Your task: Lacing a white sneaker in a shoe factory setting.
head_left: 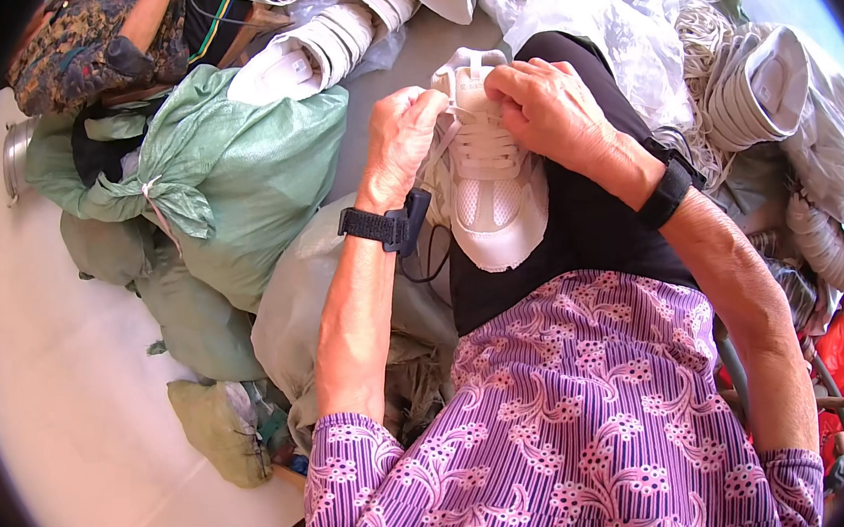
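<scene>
A white sneaker [498, 232] with a mesh toe lies across my black-trousered thigh, its toe pointing toward me. White shoelace [492, 156] crosses the shoe's front in several rows. At the left side of its upper eyelets, my left hand [402, 141] is closed in a pinch on the lace. My right hand [558, 117] bends over the opposite side, fingertips pressed together by the tongue [473, 95]. What lies between those right fingertips is hidden. Both wrists carry black straps.
Stacked white shoes [310, 53] rest by a tied green sack [240, 162] on the left. More nested shoes [759, 87], plastic bags [602, 38] and a bundle of white laces [707, 48] sit at the right. Another person's forearm [156, 4] shows at the upper left.
</scene>
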